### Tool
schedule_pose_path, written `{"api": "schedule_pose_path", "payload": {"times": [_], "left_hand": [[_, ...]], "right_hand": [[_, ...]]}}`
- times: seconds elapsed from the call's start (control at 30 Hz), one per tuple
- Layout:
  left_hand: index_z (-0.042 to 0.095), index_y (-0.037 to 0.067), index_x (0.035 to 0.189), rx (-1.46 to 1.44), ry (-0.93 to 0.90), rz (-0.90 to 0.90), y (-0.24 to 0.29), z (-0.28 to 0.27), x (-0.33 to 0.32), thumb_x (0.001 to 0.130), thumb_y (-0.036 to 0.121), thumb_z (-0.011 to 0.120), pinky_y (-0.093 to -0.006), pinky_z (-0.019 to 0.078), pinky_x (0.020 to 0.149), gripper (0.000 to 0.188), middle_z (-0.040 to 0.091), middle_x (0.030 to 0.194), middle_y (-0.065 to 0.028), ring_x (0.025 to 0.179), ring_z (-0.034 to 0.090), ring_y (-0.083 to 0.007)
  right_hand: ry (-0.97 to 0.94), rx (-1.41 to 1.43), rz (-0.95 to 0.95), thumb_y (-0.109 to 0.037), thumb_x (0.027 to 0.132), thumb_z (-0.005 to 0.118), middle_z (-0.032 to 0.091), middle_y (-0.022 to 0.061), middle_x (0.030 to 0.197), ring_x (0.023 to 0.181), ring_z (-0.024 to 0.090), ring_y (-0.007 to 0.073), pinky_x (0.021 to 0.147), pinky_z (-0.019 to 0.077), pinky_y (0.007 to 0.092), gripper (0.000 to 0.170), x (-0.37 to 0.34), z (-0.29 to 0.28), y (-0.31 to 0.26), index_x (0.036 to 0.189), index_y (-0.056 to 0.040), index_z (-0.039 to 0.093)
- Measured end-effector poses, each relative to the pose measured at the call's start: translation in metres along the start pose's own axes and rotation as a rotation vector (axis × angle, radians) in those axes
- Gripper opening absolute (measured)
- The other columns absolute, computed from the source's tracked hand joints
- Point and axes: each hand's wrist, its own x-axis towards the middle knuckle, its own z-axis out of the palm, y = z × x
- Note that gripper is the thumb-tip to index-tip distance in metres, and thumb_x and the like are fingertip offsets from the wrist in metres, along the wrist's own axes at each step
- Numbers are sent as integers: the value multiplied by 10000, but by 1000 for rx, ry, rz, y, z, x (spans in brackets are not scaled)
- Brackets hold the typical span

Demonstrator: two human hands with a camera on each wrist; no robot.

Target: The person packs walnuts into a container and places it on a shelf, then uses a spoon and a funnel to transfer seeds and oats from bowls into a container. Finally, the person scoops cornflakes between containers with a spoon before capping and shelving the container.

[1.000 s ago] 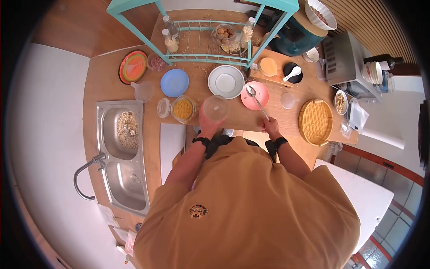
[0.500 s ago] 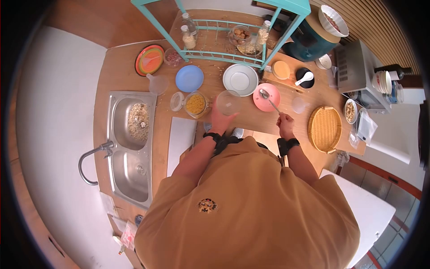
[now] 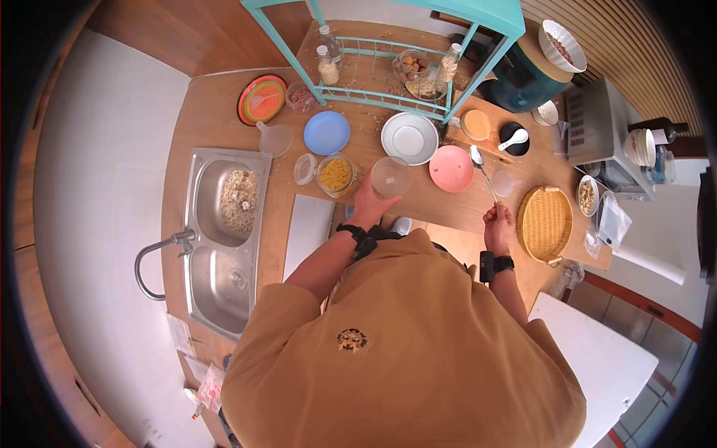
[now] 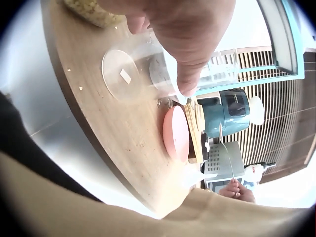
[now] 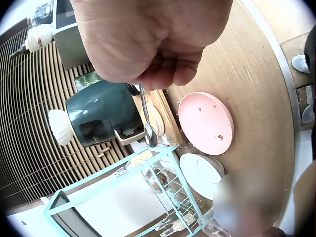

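Note:
My left hand (image 3: pixel 371 203) grips a clear plastic container (image 3: pixel 390 177) at the counter's front edge. In the left wrist view its round end (image 4: pixel 121 74) bears a small white label. My right hand (image 3: pixel 498 224) holds a long metal spoon (image 3: pixel 484 173) by the end of its handle, bowl pointing away, just right of a pink dish (image 3: pixel 451 169). A few small dark bits lie in that dish, clearer in the right wrist view. Left of the container stands a glass jar of yellow grains (image 3: pixel 336 175), its lid (image 3: pixel 305 169) lying beside it.
Behind are a white bowl (image 3: pixel 410 139), a blue plate (image 3: pixel 326 133) and a turquoise rack (image 3: pixel 381 98) with bottles. To the right lie a wicker basket (image 3: pixel 544 224) and a small clear lidlike piece (image 3: pixel 504 184). A double sink (image 3: pixel 190 231) is at left.
My right hand has moved the spoon from over the pink dish to its right side. The left hand still grips the clear container. The head view has shifted.

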Motion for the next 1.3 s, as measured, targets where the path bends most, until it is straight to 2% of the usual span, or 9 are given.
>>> {"api": "schedule_pose_path", "payload": {"times": [0.23, 0.4, 0.53, 0.6, 0.73, 0.93, 1.03, 1.2, 1.3], "left_hand": [[488, 50, 1230, 69, -67, 18, -17, -4, -1, 621, 287, 832, -384, 498, 826, 738, 634, 1056, -169, 972, 619, -323], [605, 11, 1073, 414, -187, -92, -6, -26, -6, 685, 304, 799, -359, 513, 756, 524, 672, 914, -175, 853, 651, -303], [613, 12, 1048, 239, -303, -189, -20, -67, -20, 675, 280, 802, -364, 515, 740, 497, 668, 914, -154, 835, 649, -292], [570, 48, 1101, 432, 8, 153, -27, -91, -25, 633, 302, 806, -384, 496, 783, 582, 609, 1087, -160, 961, 600, -302], [486, 34, 1214, 449, 182, 394, 0, -137, 12, 562, 295, 841, -412, 422, 926, 787, 512, 1244, -167, 1128, 495, -330], [381, -5, 1319, 546, -371, 195, -17, -157, 52, 497, 318, 867, -433, 353, 1001, 1008, 440, 1308, -194, 1197, 418, -366], [382, -7, 1319, 442, -385, 99, -34, -157, 58, 499, 311, 865, -434, 351, 1001, 1003, 432, 1311, -186, 1186, 420, -375], [460, 20, 1195, 454, -276, 339, -45, -160, 68, 467, 320, 875, -429, 394, 914, 890, 489, 1127, -165, 1051, 481, -361], [468, 39, 1165, 502, -351, 390, -54, -162, 83, 450, 355, 878, -434, 420, 863, 883, 485, 1062, -152, 988, 505, -349]], "right_hand": [[-62, 17, -16, -168, 938, 555, 509, 10, 657, 564, 476, 104, 539, 407, 245, 184, -10, 16, -15, 785, -69, 526], [-146, 21, -45, -164, 941, 549, 513, 14, 654, 560, 477, 108, 536, 409, 245, 192, -17, 43, -24, 778, -65, 524], [-255, -61, -111, -161, 939, 555, 527, 17, 647, 561, 483, 101, 534, 409, 237, 188, -31, 82, -40, 793, -44, 552], [-348, -320, -209, -149, 933, 567, 557, 26, 653, 572, 508, 91, 542, 422, 228, 182, -44, 111, -47, 808, -18, 581], [-441, -331, -256, -122, 924, 577, 584, 32, 661, 575, 535, 87, 539, 438, 223, 153, -68, 175, -30, 838, 2, 603], [-483, -491, -257, -118, 912, 593, 599, 21, 660, 570, 554, 82, 512, 451, 222, 157, -88, 244, 20, 882, 31, 632], [-478, -619, -359, -110, 897, 602, 606, 64, 647, 558, 574, 120, 508, 459, 253, 152, -88, 261, 38, 875, 37, 636], [-681, -950, -673, -52, 848, 595, 607, 160, 731, 637, 602, 316, 583, 491, 363, 87, -87, 292, 52, 887, 10, 643], [-744, -995, -709, -43, 844, 588, 609, 163, 752, 671, 599, 343, 613, 493, 387, 91, -87, 300, 75, 900, 7, 640]]}}
